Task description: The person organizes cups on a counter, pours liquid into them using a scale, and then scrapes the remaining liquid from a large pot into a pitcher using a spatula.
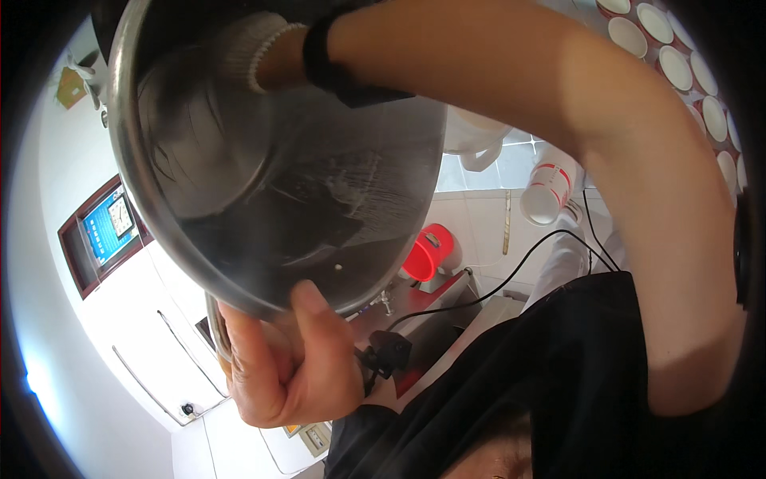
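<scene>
A large shiny metal pot is tilted up before me, its open mouth facing me. My left hand is closed on the rim and a loop handle at its lower edge, thumb over the lip. A small pale speck lies on the inner wall near that thumb, and whitish streaks mark the wall above. My right arm arches over from the right, with a black band on the wrist. In a white knitted glove, my right hand reaches into the pot's shadowed upper part; its fingers are too dark and blurred to make out.
Several red-and-white paper cups stand in rows at the upper right. One larger paper cup is apart from them, near a white handled container. A red bucket sits beyond the pot. A black cable runs across.
</scene>
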`<state>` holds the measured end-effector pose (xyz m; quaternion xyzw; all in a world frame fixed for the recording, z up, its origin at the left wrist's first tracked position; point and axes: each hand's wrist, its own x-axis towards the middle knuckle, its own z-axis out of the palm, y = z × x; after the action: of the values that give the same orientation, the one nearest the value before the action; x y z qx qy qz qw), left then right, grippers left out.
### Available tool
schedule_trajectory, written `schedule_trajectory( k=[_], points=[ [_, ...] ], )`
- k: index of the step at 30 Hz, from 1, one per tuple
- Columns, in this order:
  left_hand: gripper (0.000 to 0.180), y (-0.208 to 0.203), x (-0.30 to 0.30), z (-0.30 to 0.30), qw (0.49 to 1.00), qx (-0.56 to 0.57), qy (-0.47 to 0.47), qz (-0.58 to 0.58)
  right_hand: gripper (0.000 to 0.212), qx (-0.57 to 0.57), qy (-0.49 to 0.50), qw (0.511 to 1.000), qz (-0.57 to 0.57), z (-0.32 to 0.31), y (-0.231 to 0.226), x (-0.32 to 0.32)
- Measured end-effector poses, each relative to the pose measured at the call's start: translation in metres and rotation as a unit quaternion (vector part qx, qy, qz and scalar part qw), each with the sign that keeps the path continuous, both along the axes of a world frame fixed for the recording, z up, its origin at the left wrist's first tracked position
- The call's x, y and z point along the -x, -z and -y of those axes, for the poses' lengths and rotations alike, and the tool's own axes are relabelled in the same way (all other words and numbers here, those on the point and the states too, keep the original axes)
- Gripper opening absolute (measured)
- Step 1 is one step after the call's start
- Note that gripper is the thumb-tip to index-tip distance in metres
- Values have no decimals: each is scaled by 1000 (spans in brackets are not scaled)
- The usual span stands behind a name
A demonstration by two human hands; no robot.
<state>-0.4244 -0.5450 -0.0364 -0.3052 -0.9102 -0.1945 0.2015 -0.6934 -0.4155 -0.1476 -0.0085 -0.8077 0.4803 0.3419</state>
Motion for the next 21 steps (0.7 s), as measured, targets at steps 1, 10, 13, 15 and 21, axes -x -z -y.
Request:
schedule_trajectory(
  k=[1,10,13,15,21],
  points=[
    [54,-1,3,-1,1000,8,16,-1,23,-20,-12,1000,20,4,2,1],
    [49,1,4,0,1000,6,-2,-22,24,-240,-172,946,136,32,17,-35],
    [46,10,19,0,994,-21,37,-99,23,-152,-87,980,91,7,11,-30],
    [47,14,24,1,989,-29,42,-141,24,-90,-45,994,52,-2,9,-19],
    [48,8,20,-4,992,-19,-27,-118,25,-164,-124,974,97,42,20,-10]
  ],
)
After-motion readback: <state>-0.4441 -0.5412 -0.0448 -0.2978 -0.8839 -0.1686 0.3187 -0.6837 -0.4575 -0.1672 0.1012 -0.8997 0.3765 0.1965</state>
